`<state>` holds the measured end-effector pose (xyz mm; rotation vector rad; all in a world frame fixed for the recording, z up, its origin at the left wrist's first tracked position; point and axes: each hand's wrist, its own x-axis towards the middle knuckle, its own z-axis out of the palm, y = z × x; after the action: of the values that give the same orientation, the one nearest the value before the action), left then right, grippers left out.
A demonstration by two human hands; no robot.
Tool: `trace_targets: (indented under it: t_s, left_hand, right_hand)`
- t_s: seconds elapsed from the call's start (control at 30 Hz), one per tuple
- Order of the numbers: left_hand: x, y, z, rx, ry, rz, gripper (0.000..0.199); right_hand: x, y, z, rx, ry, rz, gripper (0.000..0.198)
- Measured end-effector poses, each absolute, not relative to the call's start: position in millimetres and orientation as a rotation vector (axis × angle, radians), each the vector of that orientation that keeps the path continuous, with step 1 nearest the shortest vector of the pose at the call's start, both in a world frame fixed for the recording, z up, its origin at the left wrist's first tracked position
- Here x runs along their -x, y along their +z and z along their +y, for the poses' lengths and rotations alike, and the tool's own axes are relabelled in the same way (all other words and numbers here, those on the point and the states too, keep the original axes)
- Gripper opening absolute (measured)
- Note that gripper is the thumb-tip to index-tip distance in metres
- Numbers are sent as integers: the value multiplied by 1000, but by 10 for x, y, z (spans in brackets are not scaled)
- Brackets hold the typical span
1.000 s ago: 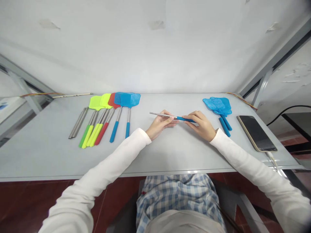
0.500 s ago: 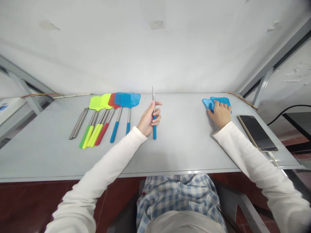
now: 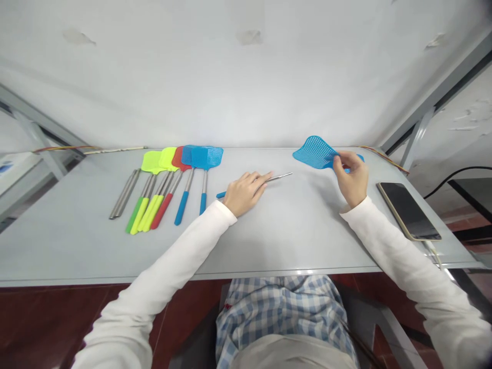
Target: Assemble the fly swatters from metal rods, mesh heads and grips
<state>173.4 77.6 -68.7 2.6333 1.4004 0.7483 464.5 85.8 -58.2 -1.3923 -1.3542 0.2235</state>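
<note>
My left hand (image 3: 246,193) is closed around a blue-handled metal rod (image 3: 282,177), a fly swatter handle. Its thin silver end points right, and a bit of blue grip shows behind the hand; the middle is hidden by my fingers. Farther right, my right hand (image 3: 351,177) pinches a blue mesh fly swatter head (image 3: 315,152) by its narrow end, with the wide mesh tilted up to the left. Another blue swatter head (image 3: 360,157) lies mostly hidden behind my right hand. The rod's tip and the held head are apart.
Left on the grey table (image 3: 269,246) lie several fly swatters with yellow-green (image 3: 151,162), red (image 3: 180,159) and blue heads (image 3: 207,157). Bare metal tubes (image 3: 125,195) lie beside them. A phone (image 3: 409,210) with a cable rests at the right. A wall stands behind the table.
My left hand has turned the rod from upright to nearly level, tip rightward. My right hand has picked up one blue swatter head from the pair and lifted it leftward.
</note>
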Motion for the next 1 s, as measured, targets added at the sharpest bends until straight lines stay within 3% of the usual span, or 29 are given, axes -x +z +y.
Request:
trace_targets:
  t_s: [0.13, 0.3, 1.0]
  left_hand:
    - [-1740, -747, 779, -2610, 804, 1365, 44]
    - [-1745, -796, 766, -2515, 868, 1413, 37]
    - [-1760, -764, 719, -2392, 967, 1347, 35]
  right_hand:
    - [-4495, -733, 868, 1176, 985, -975, 29]
    - [-4408, -792, 823, 1097, 1354, -785, 26]
    - [-4206, -824, 694, 1029, 1456, -774, 23]
